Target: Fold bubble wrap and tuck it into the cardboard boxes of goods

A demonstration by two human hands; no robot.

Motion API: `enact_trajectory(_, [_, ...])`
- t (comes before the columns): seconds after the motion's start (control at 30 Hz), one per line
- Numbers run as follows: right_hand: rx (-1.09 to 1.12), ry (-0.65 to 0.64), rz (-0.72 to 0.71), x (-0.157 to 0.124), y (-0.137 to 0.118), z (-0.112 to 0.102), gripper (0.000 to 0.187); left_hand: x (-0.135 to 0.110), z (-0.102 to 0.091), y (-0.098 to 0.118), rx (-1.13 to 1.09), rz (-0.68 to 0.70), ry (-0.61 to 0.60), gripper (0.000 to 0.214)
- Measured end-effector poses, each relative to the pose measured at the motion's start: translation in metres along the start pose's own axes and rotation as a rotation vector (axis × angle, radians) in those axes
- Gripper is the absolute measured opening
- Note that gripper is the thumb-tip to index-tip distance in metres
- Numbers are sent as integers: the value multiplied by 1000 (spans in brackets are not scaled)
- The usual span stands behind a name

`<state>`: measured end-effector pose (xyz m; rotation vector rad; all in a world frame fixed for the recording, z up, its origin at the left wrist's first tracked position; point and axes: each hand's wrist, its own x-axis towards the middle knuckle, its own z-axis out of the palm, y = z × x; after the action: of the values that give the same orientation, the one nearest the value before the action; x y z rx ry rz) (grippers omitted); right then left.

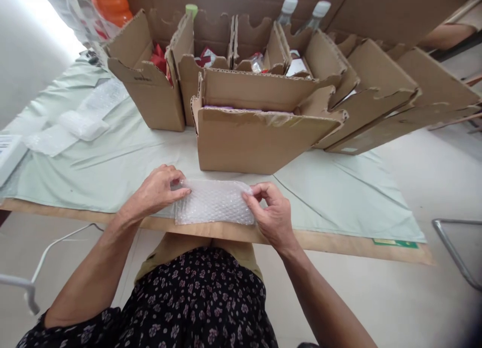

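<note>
A flat, rectangular piece of bubble wrap (216, 202) lies at the table's front edge, its near side reaching over the wooden rim. My left hand (161, 187) pinches its upper left corner between thumb and fingers. At the upper right corner, my right hand (269, 205) grips it the same way. Whether anything is inside the bubble wrap, I cannot tell. Just beyond it stands a long cardboard box (259, 142) with purple-edged items inside.
Several open cardboard bins (158, 104) stand in a row behind, holding small packets. Clear bottles with white caps (289, 5) and an orange bottle (109, 6) rise at the back. More bubble wrap (83, 124) lies left on the pale green cloth (124, 162). A metal frame (455, 247) stands right.
</note>
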<state>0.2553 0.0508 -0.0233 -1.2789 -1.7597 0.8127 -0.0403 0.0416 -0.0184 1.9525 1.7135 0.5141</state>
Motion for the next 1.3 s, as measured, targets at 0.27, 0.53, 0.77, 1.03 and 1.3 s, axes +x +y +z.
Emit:
enact_trajectory(0.27, [354,29,151,5,24,3,36,-22,3,24,-653,-287,-68,37])
enact_trajectory(0.53, [508,-15,297,15,30,4,41,-23,17,32,-887,-332,42,36])
enact_trajectory(0.77, [434,-85,183,29,43,-6,33,-14,9,32,-1166,-408,75,43])
enact_trajectory(1.03, [336,-163,105,37,46,-13,17,-4,20,30,-1198,-492,181,50])
enact_trajectory(1.3, [274,-202,69,39,47,-9,14,-8,25,36,-885,-442,129,42])
